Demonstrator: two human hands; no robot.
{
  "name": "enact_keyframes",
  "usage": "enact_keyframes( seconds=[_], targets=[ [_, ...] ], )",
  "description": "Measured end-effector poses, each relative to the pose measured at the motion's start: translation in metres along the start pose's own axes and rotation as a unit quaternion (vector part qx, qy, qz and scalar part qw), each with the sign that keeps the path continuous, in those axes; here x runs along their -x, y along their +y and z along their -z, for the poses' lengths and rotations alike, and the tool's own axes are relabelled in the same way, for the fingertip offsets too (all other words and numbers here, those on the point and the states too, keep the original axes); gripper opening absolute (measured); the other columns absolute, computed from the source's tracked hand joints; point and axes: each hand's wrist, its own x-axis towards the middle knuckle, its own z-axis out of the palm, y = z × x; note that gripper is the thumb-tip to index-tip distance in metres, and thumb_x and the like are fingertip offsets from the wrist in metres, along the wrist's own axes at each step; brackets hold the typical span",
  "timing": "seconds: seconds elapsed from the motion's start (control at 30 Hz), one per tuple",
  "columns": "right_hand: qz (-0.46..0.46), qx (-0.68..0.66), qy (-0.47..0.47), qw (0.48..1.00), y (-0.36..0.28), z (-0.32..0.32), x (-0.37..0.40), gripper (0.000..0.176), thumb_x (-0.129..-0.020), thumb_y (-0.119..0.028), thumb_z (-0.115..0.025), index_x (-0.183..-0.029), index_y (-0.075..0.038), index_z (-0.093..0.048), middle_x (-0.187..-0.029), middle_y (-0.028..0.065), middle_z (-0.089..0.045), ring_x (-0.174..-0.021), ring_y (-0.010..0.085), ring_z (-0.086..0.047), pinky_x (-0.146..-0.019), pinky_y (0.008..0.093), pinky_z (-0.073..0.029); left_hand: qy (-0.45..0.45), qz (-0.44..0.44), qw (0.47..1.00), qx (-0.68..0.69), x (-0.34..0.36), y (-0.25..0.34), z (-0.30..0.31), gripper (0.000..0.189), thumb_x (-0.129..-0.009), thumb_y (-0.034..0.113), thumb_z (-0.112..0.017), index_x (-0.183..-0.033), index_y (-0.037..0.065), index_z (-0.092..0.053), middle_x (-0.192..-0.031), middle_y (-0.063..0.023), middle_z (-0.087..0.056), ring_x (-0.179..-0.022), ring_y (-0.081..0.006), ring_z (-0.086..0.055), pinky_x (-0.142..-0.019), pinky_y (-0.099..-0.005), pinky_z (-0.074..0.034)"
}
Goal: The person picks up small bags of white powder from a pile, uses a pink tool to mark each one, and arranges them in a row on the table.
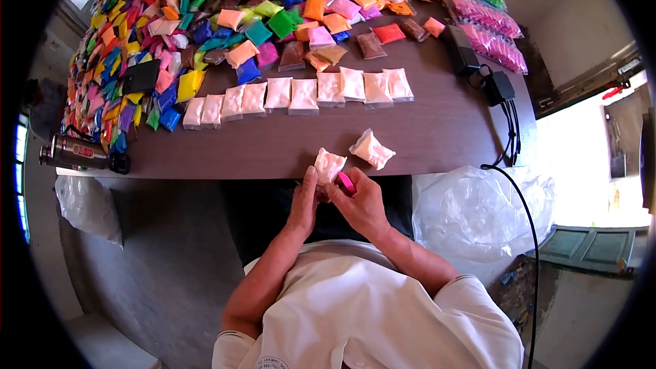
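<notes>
Both hands are together at the table's front edge. My left hand (305, 199) is closed on the lower left side of a small pale pink packet (330, 165). From the right, my right hand (361, 203) grips a bright pink tool (347, 183), and its fingertips touch the packet's lower edge. Most of the tool is hidden by the fingers. Just to the right, another pale packet (372, 149) lies on the table (437, 138). Farther back, a row of several pale packets (303, 95) lies side by side.
A large heap of coloured packets (280, 24) covers the table's back and left. A metal flask (78, 154) lies at the left front corner. Black adapters (498, 87) with cables sit at the right. Clear plastic bags (482, 215) hang below the right edge.
</notes>
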Motion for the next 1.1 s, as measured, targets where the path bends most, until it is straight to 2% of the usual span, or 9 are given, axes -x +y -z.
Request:
enact_keyframes(
  seconds=[0.07, 0.33, 0.5, 0.57, 0.63, 0.67, 0.73, 0.97, 1.1],
  targets=[
    [-0.010, 0.000, -0.012, 1.000, -0.002, 0.006, 0.000, 0.026, -0.082, -0.023, -0.069, -0.084, 0.001, -0.059, -0.066, 0.0104, -0.061, -0.056, 0.0138, -0.056, -0.055, 0.0283, -0.047, -0.008, -0.004, 1.000, -0.024, -0.001, -0.002, 0.003, 0.063, -0.089, 0.061, -0.041, -0.099, 0.003, -0.062, -0.084, -0.0050, -0.063, -0.075, -0.0107, -0.058, -0.068, -0.0242, -0.046],
    [-0.029, 0.013, 0.010, 0.999, -0.011, 0.010, 0.006, 0.027, -0.084, -0.023, -0.067, -0.087, 0.003, -0.061, -0.067, 0.0098, -0.061, -0.058, 0.0119, -0.055, -0.055, 0.0268, -0.047, -0.018, -0.041, 0.994, -0.095, 0.007, -0.002, 0.006, 0.063, -0.091, 0.058, -0.040, -0.094, -0.001, -0.063, -0.078, -0.0066, -0.063, -0.068, -0.0120, -0.059, -0.066, -0.0240, -0.049],
    [-0.087, -0.183, -0.015, 0.979, -0.021, 0.004, 0.013, 0.022, -0.088, -0.018, -0.063, -0.095, 0.002, -0.058, -0.074, 0.0016, -0.059, -0.063, 0.0073, -0.052, -0.054, 0.0224, -0.045, -0.044, -0.035, 0.993, -0.108, 0.022, 0.005, 0.004, 0.061, -0.092, 0.056, -0.038, -0.093, 0.001, -0.063, -0.082, -0.0071, -0.064, -0.070, -0.0113, -0.058, -0.064, -0.0239, -0.047],
    [-0.083, -0.247, -0.043, 0.965, -0.010, 0.003, 0.011, 0.020, -0.089, -0.016, -0.061, -0.095, 0.002, -0.058, -0.075, 0.0016, -0.058, -0.063, 0.0073, -0.052, -0.054, 0.0224, -0.045, -0.055, -0.038, 0.986, -0.153, 0.030, 0.015, -0.002, 0.060, -0.093, 0.056, -0.037, -0.087, 0.003, -0.063, -0.078, -0.0065, -0.063, -0.065, -0.0090, -0.054, -0.056, -0.0219, -0.040],
    [-0.075, -0.347, -0.090, 0.930, 0.001, 0.003, 0.009, 0.016, -0.091, -0.013, -0.058, -0.096, 0.002, -0.057, -0.076, 0.0022, -0.058, -0.064, 0.0074, -0.052, -0.054, 0.0226, -0.045, -0.065, -0.041, 0.983, -0.168, 0.035, 0.017, -0.002, 0.060, -0.093, 0.056, -0.037, -0.085, 0.003, -0.063, -0.076, -0.0060, -0.062, -0.064, -0.0083, -0.053, -0.054, -0.0214, -0.037],
    [-0.077, -0.347, -0.091, 0.930, 0.004, 0.005, 0.010, 0.016, -0.091, -0.013, -0.058, -0.096, 0.002, -0.057, -0.076, 0.0022, -0.058, -0.064, 0.0074, -0.052, -0.054, 0.0226, -0.045, -0.075, -0.044, 0.979, -0.183, 0.037, 0.016, -0.001, 0.059, -0.093, 0.056, -0.036, -0.084, 0.004, -0.063, -0.073, -0.0055, -0.062, -0.062, -0.0076, -0.051, -0.052, -0.0209, -0.034],
    [-0.085, -0.387, -0.132, 0.908, -0.002, 0.009, 0.010, 0.016, -0.091, -0.014, -0.057, -0.096, 0.002, -0.057, -0.076, 0.0030, -0.059, -0.063, 0.0085, -0.054, -0.053, 0.0234, -0.046, -0.085, -0.044, 0.980, -0.175, 0.038, 0.009, 0.004, 0.060, -0.093, 0.056, -0.036, -0.083, 0.003, -0.063, -0.073, -0.0052, -0.062, -0.063, -0.0075, -0.051, -0.053, -0.0208, -0.034],
    [-0.110, -0.348, -0.098, 0.926, -0.002, 0.009, 0.011, 0.016, -0.091, -0.016, -0.057, -0.092, 0.001, -0.057, -0.071, 0.0061, -0.060, -0.054, 0.0123, -0.057, -0.048, 0.0247, -0.047, -0.130, -0.062, 0.974, -0.175, 0.036, 0.002, 0.008, 0.061, -0.093, 0.055, -0.037, -0.082, 0.001, -0.064, -0.073, -0.0054, -0.062, -0.067, -0.0103, -0.054, -0.062, -0.0240, -0.042],
    [-0.104, -0.353, -0.150, 0.918, 0.000, 0.016, 0.012, 0.019, -0.091, -0.018, -0.057, -0.090, 0.000, -0.057, -0.072, 0.0062, -0.061, -0.054, 0.0111, -0.057, -0.048, 0.0238, -0.047, -0.157, -0.056, 0.967, -0.194, 0.039, 0.002, 0.006, 0.061, -0.093, 0.054, -0.038, -0.082, 0.000, -0.065, -0.073, -0.0055, -0.062, -0.068, -0.0118, -0.055, -0.066, -0.0258, -0.045]
  ],
)
